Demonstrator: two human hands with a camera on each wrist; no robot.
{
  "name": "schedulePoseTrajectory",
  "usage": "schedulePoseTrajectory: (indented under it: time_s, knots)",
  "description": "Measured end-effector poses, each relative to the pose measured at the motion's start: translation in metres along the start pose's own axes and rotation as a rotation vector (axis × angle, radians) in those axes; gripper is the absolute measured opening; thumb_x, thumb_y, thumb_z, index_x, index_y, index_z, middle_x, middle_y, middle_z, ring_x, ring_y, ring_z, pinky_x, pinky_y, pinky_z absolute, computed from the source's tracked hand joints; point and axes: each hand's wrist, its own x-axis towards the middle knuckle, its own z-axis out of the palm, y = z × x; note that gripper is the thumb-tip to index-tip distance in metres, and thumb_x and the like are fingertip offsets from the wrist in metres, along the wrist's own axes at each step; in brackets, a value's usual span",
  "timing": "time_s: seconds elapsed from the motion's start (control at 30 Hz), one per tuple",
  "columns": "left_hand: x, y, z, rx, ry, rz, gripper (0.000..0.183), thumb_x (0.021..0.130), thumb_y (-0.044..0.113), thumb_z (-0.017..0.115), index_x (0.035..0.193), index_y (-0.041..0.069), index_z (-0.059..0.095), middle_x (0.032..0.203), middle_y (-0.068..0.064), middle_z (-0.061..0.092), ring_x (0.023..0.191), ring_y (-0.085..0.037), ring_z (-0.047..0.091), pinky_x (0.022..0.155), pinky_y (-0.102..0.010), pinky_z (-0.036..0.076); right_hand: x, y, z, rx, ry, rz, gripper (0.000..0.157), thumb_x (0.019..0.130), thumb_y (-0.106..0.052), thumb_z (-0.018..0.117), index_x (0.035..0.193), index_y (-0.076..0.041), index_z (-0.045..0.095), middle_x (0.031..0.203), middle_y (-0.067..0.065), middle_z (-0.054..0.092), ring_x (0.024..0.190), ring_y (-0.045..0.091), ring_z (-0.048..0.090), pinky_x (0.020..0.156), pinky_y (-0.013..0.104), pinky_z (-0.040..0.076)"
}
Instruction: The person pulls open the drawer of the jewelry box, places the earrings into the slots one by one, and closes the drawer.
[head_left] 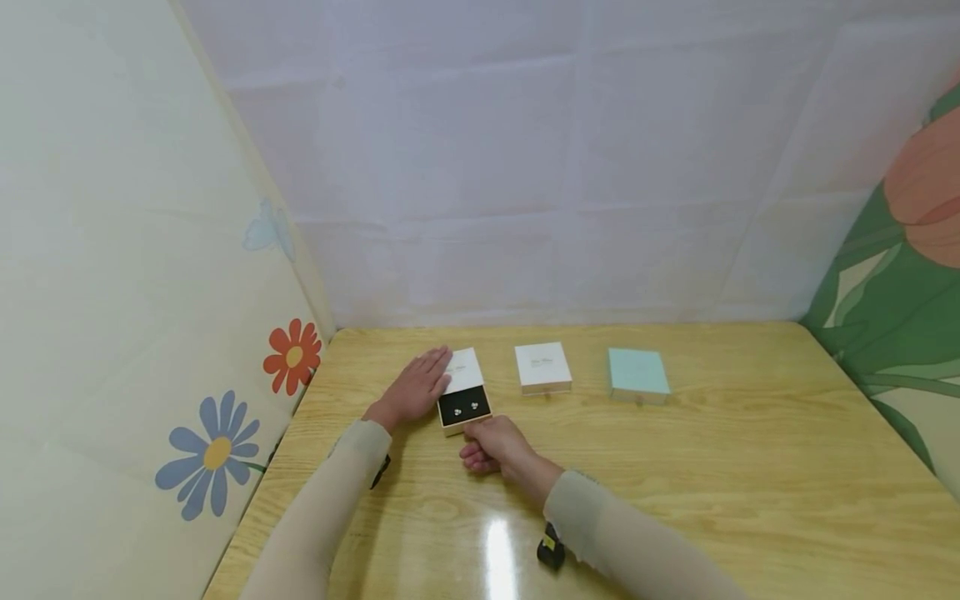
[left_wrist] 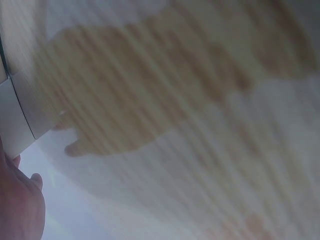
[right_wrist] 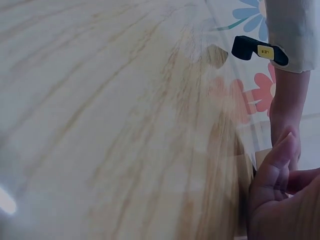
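Observation:
A white drawer-style jewelry box (head_left: pixel 467 367) lies on the wooden table, its inner tray slid partly out toward me. On the tray's black lining (head_left: pixel 463 406) sit two small shiny earrings (head_left: pixel 475 406). My left hand (head_left: pixel 414 387) rests along the left side of the white sleeve, fingers extended over its edge; in the left wrist view that hand (left_wrist: pixel 22 207) shows beside the box's pale side (left_wrist: pixel 17 117). At the tray's front edge my right hand (head_left: pixel 497 446) pinches with thumb and forefinger, its other fingers curled below. From the right wrist, that hand (right_wrist: pixel 280 195) hides most of the box.
Right of the opened box stands a closed white box (head_left: pixel 543 367), and further right a mint-green box (head_left: pixel 637 372). A white cloth (head_left: pixel 555 167) hangs behind the table (head_left: pixel 720 467). Flower-printed cloths line the left and right sides.

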Motion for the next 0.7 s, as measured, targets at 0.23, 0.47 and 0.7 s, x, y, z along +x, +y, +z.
schedulePoseTrajectory:
  time_s: [0.23,0.47,0.7]
  knots:
    - [-0.0007,0.0008,-0.0012,0.000,0.005,0.003,0.061,0.110,0.038,0.025,0.161,0.007,0.014,0.169,-0.010,0.015,0.156,-0.030,0.017,0.127,-0.051,0.018,-0.0004,0.0018,0.0017,-0.004,0.011,-0.015,0.020,0.101,-0.013,0.054,0.098,0.005,0.064,0.060,0.002,0.065,0.046,0.005,0.060,0.043,0.017,0.051]
    - [-0.0017,0.0016,-0.0035,-0.003,-0.003,-0.002,0.061,0.110,0.039,0.024,0.161,0.008,0.013,0.169,-0.009,0.014,0.156,-0.029,0.016,0.128,-0.050,0.017,0.0007,0.0010,0.0040,0.000,0.041,-0.013,0.021,0.102,-0.012,0.054,0.101,0.006,0.065,0.060,0.002,0.064,0.047,0.006,0.060,0.043,0.017,0.051]
    - [-0.0016,0.0011,-0.0027,-0.003,-0.003,0.009,0.061,0.110,0.039,0.024,0.161,0.008,0.013,0.169,-0.010,0.015,0.156,-0.030,0.016,0.128,-0.049,0.017,0.0023,0.0008,0.0072,0.026,0.071,-0.006,0.017,0.100,-0.008,0.054,0.102,0.005,0.064,0.059,0.002,0.064,0.046,0.005,0.059,0.043,0.017,0.051]
